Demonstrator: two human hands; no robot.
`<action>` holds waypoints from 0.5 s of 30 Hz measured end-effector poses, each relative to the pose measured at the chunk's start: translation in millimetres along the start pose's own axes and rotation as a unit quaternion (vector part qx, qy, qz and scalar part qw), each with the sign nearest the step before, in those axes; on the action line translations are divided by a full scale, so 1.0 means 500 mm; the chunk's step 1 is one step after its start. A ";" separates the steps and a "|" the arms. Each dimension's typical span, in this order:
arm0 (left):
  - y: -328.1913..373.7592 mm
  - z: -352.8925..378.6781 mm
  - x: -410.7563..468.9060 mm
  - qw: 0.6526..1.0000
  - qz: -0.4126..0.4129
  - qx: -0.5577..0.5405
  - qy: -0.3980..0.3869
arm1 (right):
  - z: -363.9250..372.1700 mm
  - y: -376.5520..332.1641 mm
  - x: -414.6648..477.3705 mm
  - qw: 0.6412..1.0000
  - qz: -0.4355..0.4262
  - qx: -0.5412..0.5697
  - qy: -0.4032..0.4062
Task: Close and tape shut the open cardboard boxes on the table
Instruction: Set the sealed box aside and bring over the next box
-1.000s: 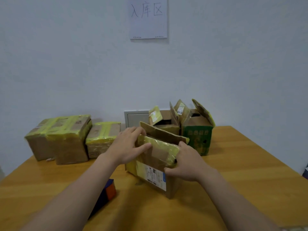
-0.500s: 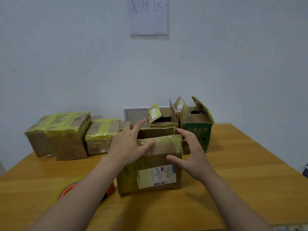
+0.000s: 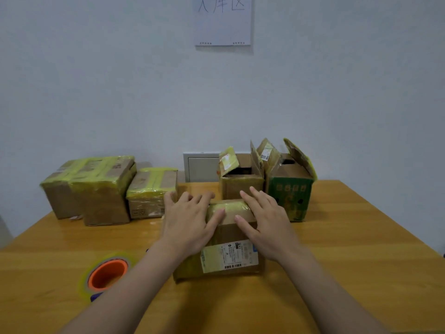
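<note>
The tabletop [image 3: 366, 249] was free to the right of the near box [image 3: 228, 257]. An open brown box [image 3: 242, 188] and a green box [image 3: 290, 196] stood close behind it; a tape roll [image 3: 107, 273] lay at its left.

Left hand [image 3: 190, 221] and right hand [image 3: 267, 224] flat atop front box [image 3: 229, 255]

Left grip [image 3: 190, 220] and right grip [image 3: 265, 222] side by side, palms down, fingers [image 3: 258, 197] straight and spread.

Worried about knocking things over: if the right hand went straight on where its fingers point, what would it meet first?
Likely the open brown box behind: the right hand, flat on the near box, points at that box's front wall. The gap is unclear.
</note>
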State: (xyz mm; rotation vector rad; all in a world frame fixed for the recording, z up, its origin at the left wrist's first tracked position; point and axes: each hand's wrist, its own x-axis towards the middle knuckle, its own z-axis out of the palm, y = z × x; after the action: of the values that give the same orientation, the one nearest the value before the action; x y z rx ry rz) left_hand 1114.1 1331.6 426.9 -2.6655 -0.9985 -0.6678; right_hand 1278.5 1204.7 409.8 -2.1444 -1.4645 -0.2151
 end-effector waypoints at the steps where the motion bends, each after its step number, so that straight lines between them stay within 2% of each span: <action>1: 0.001 0.000 -0.009 1.000 0.000 0.007 0.001 | 0.002 -0.002 -0.004 1.000 0.004 0.000 0.001; 3: 0.002 0.000 -0.025 1.000 0.002 -0.003 -0.026 | 0.002 -0.009 -0.012 1.000 0.013 -0.008 -0.004; 6: -0.006 0.000 -0.035 0.991 -0.007 -0.059 -0.120 | -0.008 -0.029 -0.013 0.999 0.016 -0.039 -0.009; 8: -0.011 -0.002 -0.036 0.987 0.004 -0.063 -0.149 | -0.012 -0.048 -0.004 0.997 0.011 -0.080 -0.011; 15: -0.009 -0.009 -0.055 0.987 0.051 -0.011 -0.150 | 0.003 -0.075 -0.003 0.984 0.016 -0.137 -0.110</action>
State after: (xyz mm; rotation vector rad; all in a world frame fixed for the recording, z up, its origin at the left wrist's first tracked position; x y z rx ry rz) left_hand 1091.3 1318.1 417.7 -2.8707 -0.9163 -0.2625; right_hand 1243.9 1214.5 420.7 -2.4771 -1.5995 -0.1821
